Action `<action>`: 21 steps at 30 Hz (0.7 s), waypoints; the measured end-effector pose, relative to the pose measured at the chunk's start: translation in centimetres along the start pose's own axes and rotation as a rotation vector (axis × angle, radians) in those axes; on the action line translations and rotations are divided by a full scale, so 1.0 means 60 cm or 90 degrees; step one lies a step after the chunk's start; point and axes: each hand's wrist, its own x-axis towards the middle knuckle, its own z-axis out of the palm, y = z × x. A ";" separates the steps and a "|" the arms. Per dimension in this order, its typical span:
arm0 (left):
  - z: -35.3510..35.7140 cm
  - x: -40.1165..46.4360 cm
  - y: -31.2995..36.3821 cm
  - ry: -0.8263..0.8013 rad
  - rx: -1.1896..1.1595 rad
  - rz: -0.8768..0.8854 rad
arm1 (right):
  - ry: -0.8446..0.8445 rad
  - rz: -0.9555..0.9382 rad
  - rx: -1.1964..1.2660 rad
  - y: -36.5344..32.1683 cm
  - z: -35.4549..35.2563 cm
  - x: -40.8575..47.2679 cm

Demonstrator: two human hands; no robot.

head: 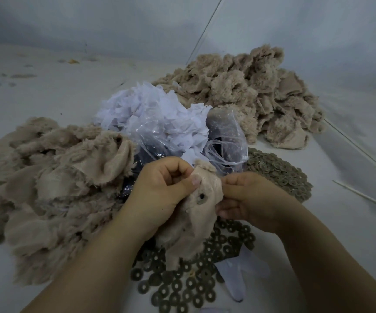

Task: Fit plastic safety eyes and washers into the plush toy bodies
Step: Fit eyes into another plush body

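Note:
A beige plush body [189,220], turned inside out, is held up between both hands at the centre. My left hand [160,190] grips its upper left part, thumb pressed on the fabric. My right hand [248,197] pinches the fabric's right edge. A washer with a dark eye post [201,198] sits on the fabric between the hands. Several grey-green washers [182,288] lie loose on the surface below the toy, and more are spread [279,175] behind my right hand.
A heap of beige plush bodies [47,181] lies at the left, another heap [250,98] at the back right. A clear plastic bag [160,123] with white paper scraps and dark pieces sits in the middle. A thin white stick [363,197] lies at the right.

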 end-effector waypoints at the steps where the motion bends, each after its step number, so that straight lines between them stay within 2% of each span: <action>1: 0.003 -0.001 -0.002 0.017 0.004 0.007 | -0.038 0.001 0.044 0.001 0.001 0.000; 3: 0.010 -0.001 -0.005 0.041 0.015 0.016 | -0.093 -0.007 0.107 0.002 0.007 0.003; 5: 0.014 -0.001 -0.008 0.051 0.022 0.018 | -0.098 -0.027 0.127 0.008 0.015 0.008; 10: 0.014 0.001 -0.020 0.063 0.052 0.001 | 0.016 -0.116 0.098 0.019 0.027 0.015; 13: 0.015 0.002 -0.023 0.056 0.053 0.006 | 0.051 -0.147 0.133 0.019 0.019 0.022; 21: 0.022 -0.002 -0.016 0.063 0.073 0.034 | -0.043 -0.062 0.171 0.014 0.023 0.015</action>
